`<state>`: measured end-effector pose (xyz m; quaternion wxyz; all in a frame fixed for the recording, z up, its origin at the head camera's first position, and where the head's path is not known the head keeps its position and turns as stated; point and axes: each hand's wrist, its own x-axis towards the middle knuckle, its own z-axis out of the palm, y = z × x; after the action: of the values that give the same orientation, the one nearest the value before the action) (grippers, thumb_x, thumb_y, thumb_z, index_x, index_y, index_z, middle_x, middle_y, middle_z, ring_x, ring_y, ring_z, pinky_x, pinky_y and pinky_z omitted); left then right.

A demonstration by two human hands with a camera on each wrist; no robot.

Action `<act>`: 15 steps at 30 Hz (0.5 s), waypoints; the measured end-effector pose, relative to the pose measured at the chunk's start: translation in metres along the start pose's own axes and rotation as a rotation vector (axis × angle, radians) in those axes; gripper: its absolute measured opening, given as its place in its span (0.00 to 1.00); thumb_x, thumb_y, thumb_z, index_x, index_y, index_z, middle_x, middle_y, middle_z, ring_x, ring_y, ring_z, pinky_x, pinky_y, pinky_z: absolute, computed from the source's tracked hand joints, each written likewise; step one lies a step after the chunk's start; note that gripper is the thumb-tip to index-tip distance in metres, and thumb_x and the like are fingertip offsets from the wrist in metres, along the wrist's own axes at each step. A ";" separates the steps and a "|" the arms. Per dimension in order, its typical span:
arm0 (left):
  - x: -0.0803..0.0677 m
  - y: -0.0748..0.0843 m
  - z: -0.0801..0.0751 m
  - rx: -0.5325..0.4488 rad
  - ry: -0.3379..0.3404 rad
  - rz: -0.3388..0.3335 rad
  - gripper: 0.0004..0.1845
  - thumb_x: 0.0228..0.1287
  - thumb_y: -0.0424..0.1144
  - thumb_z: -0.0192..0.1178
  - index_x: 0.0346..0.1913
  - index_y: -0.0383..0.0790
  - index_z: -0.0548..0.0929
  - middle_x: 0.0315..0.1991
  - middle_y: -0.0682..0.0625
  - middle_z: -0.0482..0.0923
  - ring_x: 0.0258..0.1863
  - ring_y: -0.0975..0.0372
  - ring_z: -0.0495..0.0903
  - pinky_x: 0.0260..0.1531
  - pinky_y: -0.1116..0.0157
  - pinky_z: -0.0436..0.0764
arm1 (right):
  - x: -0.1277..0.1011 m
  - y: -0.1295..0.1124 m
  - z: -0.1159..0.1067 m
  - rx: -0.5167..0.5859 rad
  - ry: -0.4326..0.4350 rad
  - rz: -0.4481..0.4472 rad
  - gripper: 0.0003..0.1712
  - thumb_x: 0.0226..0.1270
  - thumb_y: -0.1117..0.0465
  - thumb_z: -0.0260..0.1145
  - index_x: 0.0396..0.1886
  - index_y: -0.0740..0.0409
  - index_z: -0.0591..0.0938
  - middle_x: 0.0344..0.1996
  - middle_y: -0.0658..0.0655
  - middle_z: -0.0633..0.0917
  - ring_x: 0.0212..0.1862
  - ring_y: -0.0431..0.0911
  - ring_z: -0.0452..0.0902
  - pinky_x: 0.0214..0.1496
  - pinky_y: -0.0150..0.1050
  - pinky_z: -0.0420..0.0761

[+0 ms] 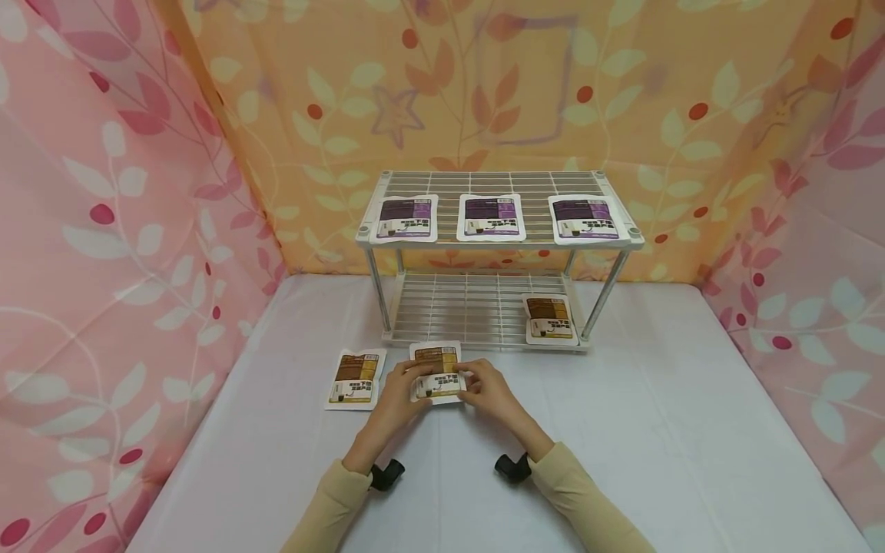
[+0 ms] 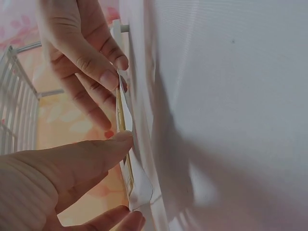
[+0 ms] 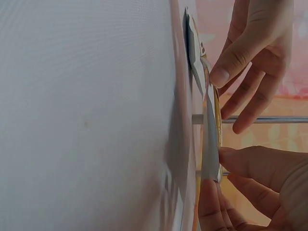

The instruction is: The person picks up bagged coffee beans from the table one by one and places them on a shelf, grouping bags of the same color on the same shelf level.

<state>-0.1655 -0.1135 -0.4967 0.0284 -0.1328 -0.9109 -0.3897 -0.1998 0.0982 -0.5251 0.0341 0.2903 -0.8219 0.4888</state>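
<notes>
A flat white pouch with a brown and yellow print [image 1: 439, 359] is held slightly above the white table, in front of the rack. My left hand [image 1: 399, 395] pinches its left edge between thumb and fingers. Along the right edge, my right hand [image 1: 489, 392] pinches it the same way. The left wrist view shows the pouch [image 2: 139, 183] edge-on, with a thumb on its printed face. A similar brown pouch [image 1: 356, 378] lies on the table just left of my left hand.
A two-tier white wire rack [image 1: 484, 307] stands at the back. On its top tier lie three purple pouches [image 1: 404, 217]; one brown pouch [image 1: 551, 319] lies at the right of the lower tier. Patterned cloth walls [image 1: 456, 92] enclose the table [image 1: 691, 430].
</notes>
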 end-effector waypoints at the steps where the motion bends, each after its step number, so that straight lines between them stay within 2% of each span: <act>1: 0.002 0.001 0.001 -0.005 -0.001 0.006 0.30 0.48 0.31 0.69 0.58 0.42 0.75 0.62 0.36 0.64 0.61 0.41 0.62 0.54 0.43 0.69 | 0.000 0.001 -0.001 0.000 0.005 0.007 0.25 0.54 0.65 0.68 0.54 0.63 0.77 0.43 0.65 0.75 0.35 0.48 0.78 0.33 0.34 0.82; 3: 0.005 0.001 0.003 -0.005 0.000 0.013 0.30 0.48 0.30 0.70 0.58 0.43 0.76 0.63 0.35 0.63 0.62 0.40 0.61 0.54 0.42 0.69 | 0.001 0.001 -0.002 -0.015 0.012 0.028 0.26 0.53 0.67 0.68 0.54 0.64 0.77 0.43 0.66 0.75 0.36 0.50 0.78 0.33 0.34 0.81; 5: 0.008 0.002 0.005 -0.002 -0.004 0.016 0.30 0.47 0.30 0.70 0.57 0.45 0.76 0.64 0.35 0.62 0.62 0.39 0.60 0.54 0.42 0.69 | 0.001 -0.006 -0.005 -0.030 0.019 0.091 0.26 0.50 0.72 0.69 0.53 0.67 0.77 0.44 0.68 0.75 0.37 0.53 0.78 0.34 0.36 0.82; 10: 0.015 0.004 0.010 -0.001 -0.011 0.025 0.31 0.47 0.29 0.70 0.58 0.45 0.76 0.65 0.35 0.60 0.63 0.39 0.59 0.54 0.42 0.69 | 0.002 -0.009 -0.009 -0.071 0.034 0.182 0.29 0.48 0.75 0.70 0.54 0.66 0.77 0.47 0.67 0.75 0.40 0.53 0.78 0.36 0.34 0.82; 15: 0.023 0.006 0.017 0.016 -0.001 0.041 0.31 0.47 0.26 0.68 0.58 0.45 0.76 0.66 0.36 0.60 0.64 0.39 0.58 0.54 0.42 0.69 | 0.001 -0.007 -0.015 -0.069 0.031 0.193 0.29 0.48 0.75 0.70 0.54 0.66 0.76 0.48 0.66 0.74 0.41 0.54 0.77 0.37 0.36 0.82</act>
<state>-0.1851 -0.0926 -0.5011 0.0370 -0.1515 -0.9110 -0.3819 -0.2007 0.1071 -0.5115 0.0096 0.2006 -0.8619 0.4656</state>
